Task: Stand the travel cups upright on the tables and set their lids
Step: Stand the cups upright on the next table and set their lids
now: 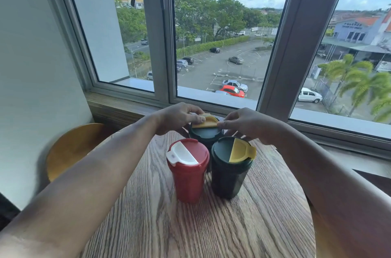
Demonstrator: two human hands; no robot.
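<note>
So the red cup point(188, 175) is standing upright on the round wooden table point(211, 226), white flap shut. Behind it, the left hand point(179, 117) is pinching one side of the yellow flap point(205, 122) on the far green cup point(204, 133), and the right hand point(243, 123) is pinching the other side, probably to press it closed. The near green cup point(230, 169) is sitting finished on the right.

red cup point(188, 179), white flap | two dark-green cups point(229, 175), yellow flaps | wood-grain table point(211, 226)
</note>
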